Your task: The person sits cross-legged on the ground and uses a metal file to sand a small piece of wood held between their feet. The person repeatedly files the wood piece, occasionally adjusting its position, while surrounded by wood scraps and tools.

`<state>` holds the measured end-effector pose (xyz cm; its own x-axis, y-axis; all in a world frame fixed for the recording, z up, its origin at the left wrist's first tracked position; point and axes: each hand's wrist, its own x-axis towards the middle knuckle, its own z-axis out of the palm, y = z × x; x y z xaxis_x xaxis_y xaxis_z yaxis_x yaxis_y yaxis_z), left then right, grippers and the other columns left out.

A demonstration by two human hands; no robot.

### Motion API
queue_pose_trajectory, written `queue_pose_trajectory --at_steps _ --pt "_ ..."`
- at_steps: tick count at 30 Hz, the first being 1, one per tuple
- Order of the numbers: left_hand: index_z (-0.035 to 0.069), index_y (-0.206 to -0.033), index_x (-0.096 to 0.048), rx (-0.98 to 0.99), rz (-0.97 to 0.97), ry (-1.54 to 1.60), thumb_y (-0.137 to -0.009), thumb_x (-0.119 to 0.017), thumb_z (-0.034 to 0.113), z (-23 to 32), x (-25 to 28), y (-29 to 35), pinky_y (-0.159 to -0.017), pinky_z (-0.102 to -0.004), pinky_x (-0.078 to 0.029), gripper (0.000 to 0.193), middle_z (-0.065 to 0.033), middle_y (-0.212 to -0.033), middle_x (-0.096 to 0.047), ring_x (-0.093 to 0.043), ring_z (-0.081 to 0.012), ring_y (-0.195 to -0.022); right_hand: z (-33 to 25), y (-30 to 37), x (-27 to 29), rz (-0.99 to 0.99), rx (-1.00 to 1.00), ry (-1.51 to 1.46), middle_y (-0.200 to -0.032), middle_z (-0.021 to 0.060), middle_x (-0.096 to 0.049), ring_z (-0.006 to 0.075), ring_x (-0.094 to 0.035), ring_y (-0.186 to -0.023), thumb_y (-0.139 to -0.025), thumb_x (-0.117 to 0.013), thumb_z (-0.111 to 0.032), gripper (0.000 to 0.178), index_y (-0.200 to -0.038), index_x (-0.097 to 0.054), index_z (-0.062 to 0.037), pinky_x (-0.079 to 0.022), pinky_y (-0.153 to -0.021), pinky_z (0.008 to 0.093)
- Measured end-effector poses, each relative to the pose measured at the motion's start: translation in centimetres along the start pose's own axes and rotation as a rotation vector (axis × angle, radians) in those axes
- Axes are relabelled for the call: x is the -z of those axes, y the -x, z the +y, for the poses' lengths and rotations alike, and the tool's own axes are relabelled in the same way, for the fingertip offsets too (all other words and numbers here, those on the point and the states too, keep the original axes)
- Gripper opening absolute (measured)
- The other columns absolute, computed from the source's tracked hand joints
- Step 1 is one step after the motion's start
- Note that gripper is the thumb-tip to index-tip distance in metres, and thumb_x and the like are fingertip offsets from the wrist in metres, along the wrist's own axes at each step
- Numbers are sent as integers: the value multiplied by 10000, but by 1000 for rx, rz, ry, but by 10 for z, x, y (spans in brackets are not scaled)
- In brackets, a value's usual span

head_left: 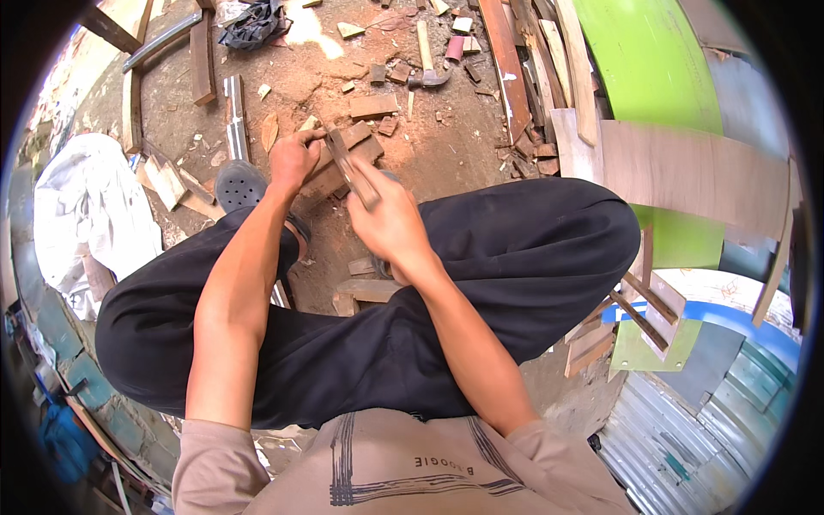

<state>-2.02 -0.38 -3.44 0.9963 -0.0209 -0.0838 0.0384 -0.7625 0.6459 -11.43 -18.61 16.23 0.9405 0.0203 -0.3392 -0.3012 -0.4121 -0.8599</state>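
Upper centre of frame: brown wooden strip, tilted above wood blocks. Right hand has fingers closed round its lower end. Left hand, fingers curled near its upper end; grip cannot be told. Strip looks stiff, fairly light, perhaps splintery; lower end seems the surest hold.

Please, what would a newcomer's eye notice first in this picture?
The eye likely falls on the green panel, upper right, and the white cloth, left. Near the centre are the left hand and the right hand, which grips a brown piece. A hammer lies near the top.
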Motion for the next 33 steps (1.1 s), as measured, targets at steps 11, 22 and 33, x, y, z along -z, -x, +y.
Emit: queue_pose_trajectory --at_steps 11,22,33 --pt "254 -1038 -817 -22 54 -58 -868 -687 296 2 -2 5 -739 -439 -571 218 -162 -851 -739 -717 -358 -774 -19 87 39 45 145 -12 -1191 296 -662 447 -597 -1159 -888 -618 -40 562 -1442 -526 -31 -526 -953 427" --pt "248 -1040 -819 -78 66 -78 -863 -676 261 -3 -3 9 -690 -426 -579 228 -160 -806 -736 -718 -336 -696 -6 108 34 17 100 -13 -1280 307 -627 412 -604 -1211 -875 -607 -5 598 -1464 -508 -29 -514 -1001 401" --pt "254 -1061 -813 -73 51 -125 -864 -693 289 3 -2 8 -708 -441 -573 233 -174 -823 -732 -713 -365 -735 27 17 -17 84 67 12 -1189 305 -654 448 -638 -1104 -868 -612 -111 580 -1440 -537 -53 -535 -920 444"
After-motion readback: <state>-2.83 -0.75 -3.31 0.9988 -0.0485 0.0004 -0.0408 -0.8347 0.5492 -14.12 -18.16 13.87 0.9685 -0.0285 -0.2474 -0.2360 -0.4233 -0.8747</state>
